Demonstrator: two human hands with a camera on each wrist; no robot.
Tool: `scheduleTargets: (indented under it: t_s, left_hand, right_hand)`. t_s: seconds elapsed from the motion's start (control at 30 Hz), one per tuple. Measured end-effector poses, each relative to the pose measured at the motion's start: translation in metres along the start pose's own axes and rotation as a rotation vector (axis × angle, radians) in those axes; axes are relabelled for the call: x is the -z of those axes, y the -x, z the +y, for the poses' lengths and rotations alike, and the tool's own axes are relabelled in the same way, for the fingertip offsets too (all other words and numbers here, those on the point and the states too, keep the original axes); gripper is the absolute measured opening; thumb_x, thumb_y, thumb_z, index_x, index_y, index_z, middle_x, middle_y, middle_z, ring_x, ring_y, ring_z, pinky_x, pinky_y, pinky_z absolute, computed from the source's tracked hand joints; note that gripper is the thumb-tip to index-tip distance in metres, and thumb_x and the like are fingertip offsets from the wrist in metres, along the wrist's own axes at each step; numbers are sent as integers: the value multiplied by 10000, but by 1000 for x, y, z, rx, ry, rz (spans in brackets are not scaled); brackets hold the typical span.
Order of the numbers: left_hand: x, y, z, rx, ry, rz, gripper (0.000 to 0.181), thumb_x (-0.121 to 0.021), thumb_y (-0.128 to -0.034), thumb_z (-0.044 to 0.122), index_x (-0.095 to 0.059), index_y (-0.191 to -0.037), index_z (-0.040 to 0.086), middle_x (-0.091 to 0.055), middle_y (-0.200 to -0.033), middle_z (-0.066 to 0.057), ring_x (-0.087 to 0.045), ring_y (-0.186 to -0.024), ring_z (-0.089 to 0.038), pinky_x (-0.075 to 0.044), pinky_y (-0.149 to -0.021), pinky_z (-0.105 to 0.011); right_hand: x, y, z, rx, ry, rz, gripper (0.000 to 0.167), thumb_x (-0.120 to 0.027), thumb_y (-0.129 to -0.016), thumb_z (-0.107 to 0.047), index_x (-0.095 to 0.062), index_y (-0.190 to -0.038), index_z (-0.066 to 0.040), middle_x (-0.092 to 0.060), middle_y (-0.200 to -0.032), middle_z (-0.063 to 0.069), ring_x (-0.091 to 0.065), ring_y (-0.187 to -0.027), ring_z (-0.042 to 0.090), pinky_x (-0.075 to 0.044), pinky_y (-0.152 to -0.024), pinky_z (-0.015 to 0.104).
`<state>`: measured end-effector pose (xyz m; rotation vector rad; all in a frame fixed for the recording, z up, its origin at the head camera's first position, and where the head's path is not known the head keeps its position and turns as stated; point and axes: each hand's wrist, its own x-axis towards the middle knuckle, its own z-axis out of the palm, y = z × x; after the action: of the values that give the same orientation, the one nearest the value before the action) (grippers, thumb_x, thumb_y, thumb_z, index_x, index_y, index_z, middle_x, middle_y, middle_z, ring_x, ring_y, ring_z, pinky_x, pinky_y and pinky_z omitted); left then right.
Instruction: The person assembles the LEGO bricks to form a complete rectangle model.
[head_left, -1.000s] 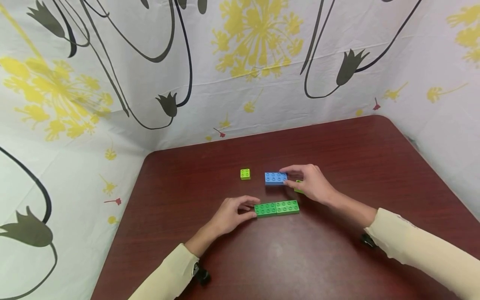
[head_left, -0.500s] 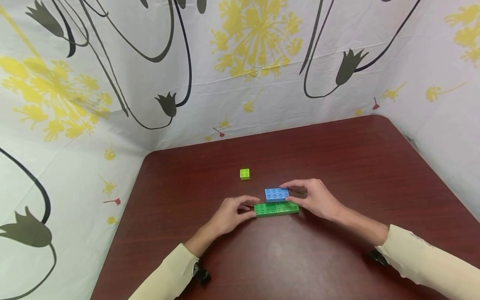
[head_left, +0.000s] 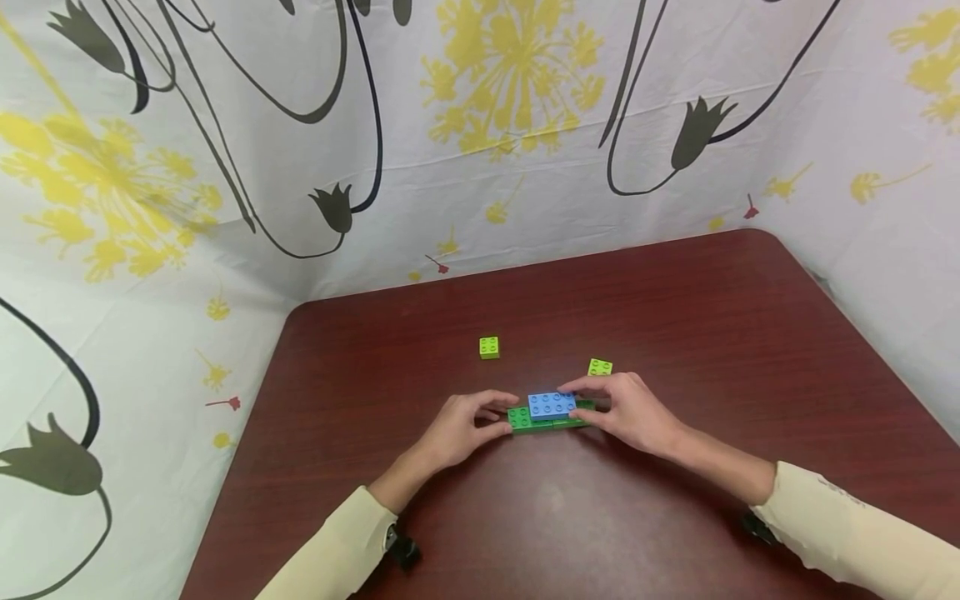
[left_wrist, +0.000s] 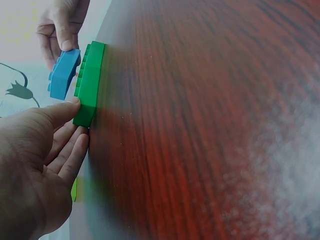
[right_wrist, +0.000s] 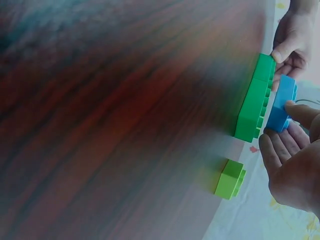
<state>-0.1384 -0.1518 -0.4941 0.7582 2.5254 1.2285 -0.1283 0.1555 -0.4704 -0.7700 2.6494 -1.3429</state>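
Two green toy bricks, each with two rows of studs, lie end to end in a row on the table. My left hand [head_left: 455,431] pinches the free end of the left green brick [head_left: 517,420] between thumb and fingers. A blue toy brick [head_left: 551,406] is held by its right end in my right hand [head_left: 636,412], thumb on the near side. It hovers over the seam of the green row; both wrist views show a narrow gap between blue and green. The right green brick [right_wrist: 251,107] is partly covered by the blue one in the head view.
One small lime brick [head_left: 489,347] lies farther back on the dark red table [head_left: 390,350]. Another lime brick [head_left: 600,367] sits just behind my right hand. A patterned white cloth [head_left: 420,225] hangs along the table's back and sides.
My right hand has brought the blue brick toward me, from behind the green row to over its middle. The right lime brick shows more fully. My left hand stays in place.
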Motion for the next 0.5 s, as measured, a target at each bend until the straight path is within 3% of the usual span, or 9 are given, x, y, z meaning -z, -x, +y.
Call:
scheduleTargets:
  t_s: [0.5]
  left_hand:
    - [0,-1,0,-5,3,-3,390,-801,-977,147,-716,-1357,159,-725,-1314,35,-716,-1053,-72,-578,-921,-230]
  right_hand:
    - [-5,0,4,17,15,-11,379,-866,-900,-65,-785,-1267,-114,-771,-1194,77,-740,-1012,177,-628,-846,397]
